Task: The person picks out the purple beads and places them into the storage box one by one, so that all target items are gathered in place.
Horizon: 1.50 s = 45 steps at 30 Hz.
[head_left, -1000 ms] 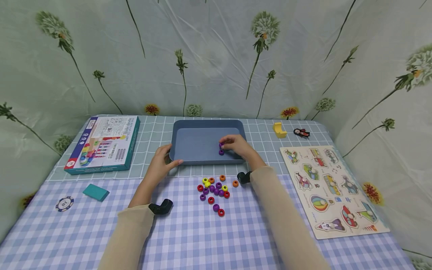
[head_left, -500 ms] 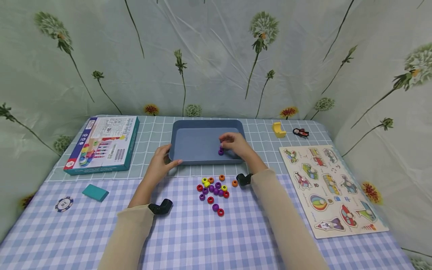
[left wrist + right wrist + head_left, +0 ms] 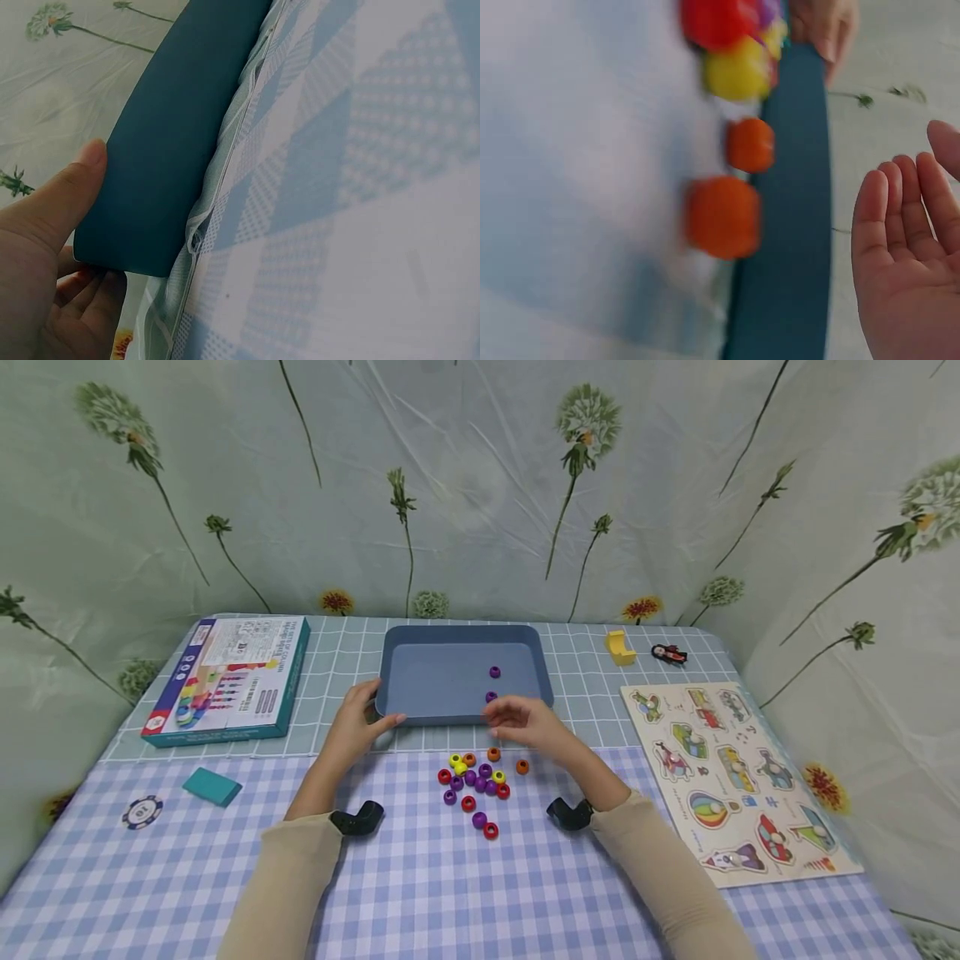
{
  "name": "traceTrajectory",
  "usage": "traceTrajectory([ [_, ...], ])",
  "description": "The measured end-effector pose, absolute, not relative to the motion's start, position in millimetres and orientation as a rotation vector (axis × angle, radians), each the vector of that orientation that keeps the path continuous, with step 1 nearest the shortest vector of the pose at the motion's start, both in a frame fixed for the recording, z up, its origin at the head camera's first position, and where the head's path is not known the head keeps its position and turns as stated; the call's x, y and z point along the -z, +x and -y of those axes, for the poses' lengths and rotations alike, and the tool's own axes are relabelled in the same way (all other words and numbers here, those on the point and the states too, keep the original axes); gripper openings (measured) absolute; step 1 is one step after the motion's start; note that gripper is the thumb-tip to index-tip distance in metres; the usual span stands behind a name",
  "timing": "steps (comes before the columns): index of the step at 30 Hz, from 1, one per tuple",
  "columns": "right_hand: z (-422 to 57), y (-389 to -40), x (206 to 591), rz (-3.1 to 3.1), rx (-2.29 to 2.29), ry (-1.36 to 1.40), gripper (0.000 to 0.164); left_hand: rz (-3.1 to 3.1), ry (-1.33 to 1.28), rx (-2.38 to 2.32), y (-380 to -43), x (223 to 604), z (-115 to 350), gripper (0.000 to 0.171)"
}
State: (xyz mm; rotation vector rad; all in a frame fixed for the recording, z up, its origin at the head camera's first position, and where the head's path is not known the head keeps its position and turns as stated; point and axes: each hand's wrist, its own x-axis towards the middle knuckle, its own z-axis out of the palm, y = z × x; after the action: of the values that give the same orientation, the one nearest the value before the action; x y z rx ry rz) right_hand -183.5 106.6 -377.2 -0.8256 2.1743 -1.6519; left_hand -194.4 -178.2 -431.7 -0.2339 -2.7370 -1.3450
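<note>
My left hand (image 3: 358, 727) holds the front left corner of a blue-grey tray (image 3: 427, 721). In the left wrist view its thumb (image 3: 86, 169) lies against the tray's wall and the other fingers bend round the end. Over the tray's front edge, towards its right, is my right hand (image 3: 528, 727), with nothing in it; the right wrist view shows its fingers (image 3: 870, 214) loosely extended. Two purple beads lie inside the tray: one bead (image 3: 495, 672) farther back, another bead (image 3: 491, 697) just beyond the right fingertips. A group of loose beads (image 3: 480, 784) lies on the cloth before the tray.
To the left are a boxed toy set (image 3: 232, 681), a teal block (image 3: 212, 787) and a poker chip (image 3: 142, 812). A wooden picture puzzle (image 3: 738, 785) lies at right. Behind it are a yellow piece (image 3: 620, 648) and a small figure (image 3: 669, 654).
The right hand has let go of a purple bead in the tray and drawn back towards the front edge. Two beads now lie apart there. The left hand keeps its place.
</note>
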Motion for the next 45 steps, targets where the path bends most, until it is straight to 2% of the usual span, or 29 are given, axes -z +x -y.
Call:
traceTrajectory([
  [11, -109.2, -160.6, 398.2, -2.218, 1.308, -0.885, 0.022, 2.732, -0.245, 1.341, -194.9, 431.0, 178.1, 0.079],
  [18, -106.4, -167.5, 421.1, -2.345, 1.157, -0.946, 0.022, 2.740, -0.223, 1.342, -194.1, 430.9, 178.7, 0.081],
  [25, -102.9, -168.0, 423.2, -2.426, 1.045, -0.953, 0.018, 2.737, -0.228, 1.346, -191.9, 430.7, 179.4, 0.081],
  [30, -103.4, -169.9, 419.5, -2.427, 1.133, -0.838, 0.017, 2.728, -0.235, 1.352, -191.3, 430.8, 179.5, 0.081],
  [35, -105.8, -178.2, 407.8, -2.408, 1.383, -0.863, 0.018, 2.726, -0.243, 1.345, -192.0, 431.1, 179.4, 0.080],
  [40, -107.7, -201.6, 398.0, -2.346, 1.654, -0.837, 0.020, 2.722, -0.247, 1.357, -192.6, 431.9, 179.2, 0.080],
  [45, -108.0, -232.2, 399.0, -2.386, 1.748, -0.626, 0.021, 2.732, -0.245, 1.359, -194.2, 433.1, 179.1, 0.081],
])
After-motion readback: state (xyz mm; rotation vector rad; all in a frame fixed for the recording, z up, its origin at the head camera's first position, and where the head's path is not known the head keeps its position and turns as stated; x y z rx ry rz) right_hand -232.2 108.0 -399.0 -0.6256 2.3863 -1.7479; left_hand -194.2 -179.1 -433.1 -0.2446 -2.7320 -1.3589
